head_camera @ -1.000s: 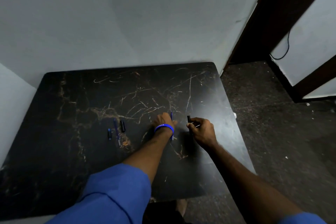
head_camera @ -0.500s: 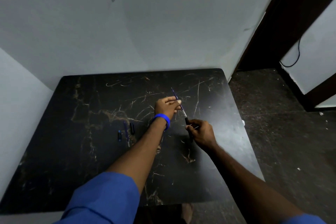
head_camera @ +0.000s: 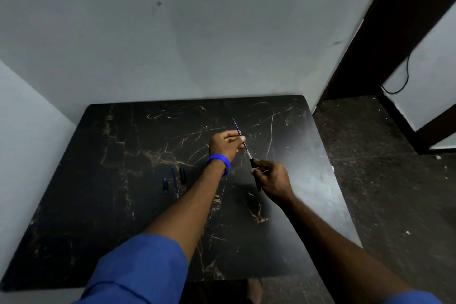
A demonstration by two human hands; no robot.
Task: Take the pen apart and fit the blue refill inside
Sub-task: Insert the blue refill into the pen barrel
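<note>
- Head view looks down on our two bare forearms stretched over a black, marble-patterned tabletop (head_camera: 98, 180) set against a pale wall (head_camera: 172, 32).
- Our left hand (head_camera: 225, 143), with a blue band on the wrist (head_camera: 219, 160), is closed in a pinch on the thin blue refill (head_camera: 240, 137), held above the table.
- We see the refill slanting from upper left to lower right, its lower metal tip meeting the open end of the black pen barrel (head_camera: 254, 168).
- Our right hand (head_camera: 272, 180) is closed around that barrel, which sticks out both above and below the fingers.
- Whether the tip has gone inside the barrel we cannot tell.
- Left of our left forearm, three small loose pen parts (head_camera: 174, 176) lie close together on the table: one bluish, one slim and blue, one black.
- Blue sleeves (head_camera: 138, 271) cover our upper arms.
</note>
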